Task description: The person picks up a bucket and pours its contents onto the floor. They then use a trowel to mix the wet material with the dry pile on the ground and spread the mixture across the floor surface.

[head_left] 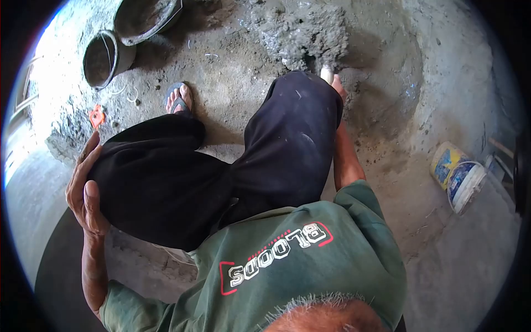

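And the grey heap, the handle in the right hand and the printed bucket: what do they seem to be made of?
The grey heap looks like wet mortar or concrete: lumpy, with moist sheen. The handle, smooth and whitish, could be plastic or painted wood. The printed bucket is probably smooth plastic, given its bright printing.

Grey mortar (310,33), seemingly white handle (327,74), green shirt (354,243), red-and-white lettering (301,239), black trousers (160,177)

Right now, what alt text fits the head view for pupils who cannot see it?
A person's right hand, partly hidden by the right knee, grips a pale handle at a heap of wet-looking grey mix; the left hand rests open against the left knee. Dark buckets show upper left.
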### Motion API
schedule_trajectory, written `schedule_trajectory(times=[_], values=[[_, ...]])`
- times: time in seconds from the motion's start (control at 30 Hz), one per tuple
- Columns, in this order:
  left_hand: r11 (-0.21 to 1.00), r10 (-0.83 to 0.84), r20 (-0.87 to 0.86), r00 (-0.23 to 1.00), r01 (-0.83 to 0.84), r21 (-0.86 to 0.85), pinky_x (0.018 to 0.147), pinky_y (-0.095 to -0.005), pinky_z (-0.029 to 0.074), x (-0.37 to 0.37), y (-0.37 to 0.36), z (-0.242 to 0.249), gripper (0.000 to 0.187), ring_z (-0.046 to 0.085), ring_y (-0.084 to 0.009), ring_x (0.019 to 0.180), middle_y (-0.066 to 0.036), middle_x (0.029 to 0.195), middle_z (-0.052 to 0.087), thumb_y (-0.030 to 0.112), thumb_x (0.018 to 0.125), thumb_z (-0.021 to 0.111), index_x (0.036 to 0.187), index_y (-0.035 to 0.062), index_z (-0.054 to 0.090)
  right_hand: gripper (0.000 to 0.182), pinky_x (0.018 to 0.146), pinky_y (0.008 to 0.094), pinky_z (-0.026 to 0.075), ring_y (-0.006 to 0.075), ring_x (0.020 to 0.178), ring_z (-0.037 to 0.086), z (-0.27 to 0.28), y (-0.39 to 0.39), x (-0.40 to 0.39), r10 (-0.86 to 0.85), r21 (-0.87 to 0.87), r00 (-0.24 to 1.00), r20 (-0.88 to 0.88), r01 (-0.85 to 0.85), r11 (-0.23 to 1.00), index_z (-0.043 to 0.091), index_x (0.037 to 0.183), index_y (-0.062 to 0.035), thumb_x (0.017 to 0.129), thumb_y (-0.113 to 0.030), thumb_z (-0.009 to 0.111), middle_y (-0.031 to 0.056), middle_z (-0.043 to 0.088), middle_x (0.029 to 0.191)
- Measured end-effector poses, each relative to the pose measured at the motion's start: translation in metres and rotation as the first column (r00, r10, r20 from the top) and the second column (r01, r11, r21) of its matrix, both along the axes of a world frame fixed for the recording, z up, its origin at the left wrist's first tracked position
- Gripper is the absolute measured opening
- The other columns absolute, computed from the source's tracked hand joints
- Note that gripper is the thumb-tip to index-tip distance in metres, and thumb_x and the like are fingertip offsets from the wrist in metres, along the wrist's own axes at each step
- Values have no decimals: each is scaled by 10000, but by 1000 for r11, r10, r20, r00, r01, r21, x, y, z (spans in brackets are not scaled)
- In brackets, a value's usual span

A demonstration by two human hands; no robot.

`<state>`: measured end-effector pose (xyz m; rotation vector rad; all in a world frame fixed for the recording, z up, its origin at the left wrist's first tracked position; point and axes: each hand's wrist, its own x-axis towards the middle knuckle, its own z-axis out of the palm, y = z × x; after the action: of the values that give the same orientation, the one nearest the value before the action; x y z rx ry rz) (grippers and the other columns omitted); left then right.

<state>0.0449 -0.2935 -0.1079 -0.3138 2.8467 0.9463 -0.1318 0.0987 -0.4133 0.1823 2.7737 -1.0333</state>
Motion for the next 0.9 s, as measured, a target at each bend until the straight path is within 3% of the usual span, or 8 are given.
schedule_trajectory(times=[0.13,0.27,0.37,0.43,0.5,0.6,0.7,0.9], values=[[999,42,-11,999,-42,-1,1099,-440,296,14,-8,1,623,476,-352,1265,-251,1317,524,455,963,343,1209,-64,582,331,649,535,497,453,725,629,-22,14,-44,281,380,957,-64,-237,894,458,1008,-4,784,-199,602,272,634,780],[996,94,0,996,-94,9,1097,-441,298,26,-18,1,606,473,-355,1267,-250,1313,528,443,965,346,1193,-63,588,320,630,531,518,427,661,639,2,7,-46,248,379,877,-412,-82,922,462,1018,-22,786,-194,601,239,641,744],[993,119,-19,993,-119,23,1097,-446,296,34,-22,0,577,468,-360,1270,-249,1313,529,415,966,348,1176,-64,591,317,627,528,525,426,658,646,-25,5,-34,84,273,917,-390,28,962,463,1010,-21,793,-200,610,240,643,749],[992,127,-16,992,-127,26,1100,-448,291,35,-25,1,564,468,-360,1269,-248,1313,529,402,966,349,1173,-64,591,331,696,522,526,429,770,661,-39,18,-42,355,476,919,170,-392,787,462,1038,-2,800,-182,604,267,646,803],[991,134,5,991,-134,27,1103,-449,286,38,-27,4,551,467,-361,1269,-247,1314,528,388,966,349,1169,-64,591,333,756,527,514,444,829,653,-29,18,-47,367,448,901,233,-434,781,466,1052,16,800,-166,586,281,649,840],[977,204,-16,979,-203,61,1087,-450,310,47,-32,1,521,500,-340,1238,-253,1280,552,379,972,380,1130,-65,601,345,791,529,505,457,867,645,-25,10,-25,108,317,985,-135,-60,946,475,1068,26,798,-161,580,283,653,889],[970,230,-6,973,-229,78,1086,-448,315,54,-40,-1,508,505,-337,1233,-248,1280,554,359,971,374,1129,-68,598,363,780,540,489,470,922,612,-48,29,-38,192,421,952,239,-280,863,469,1063,9,798,-207,592,336,616,955],[971,227,34,973,-229,62,1088,-438,314,59,-51,-2,487,510,-331,1224,-240,1276,560,328,978,352,1119,-76,585,279,790,528,490,461,922,612,-46,50,-23,26,258,1000,-13,-22,966,525,973,-11,785,-212,574,311,626,936]])
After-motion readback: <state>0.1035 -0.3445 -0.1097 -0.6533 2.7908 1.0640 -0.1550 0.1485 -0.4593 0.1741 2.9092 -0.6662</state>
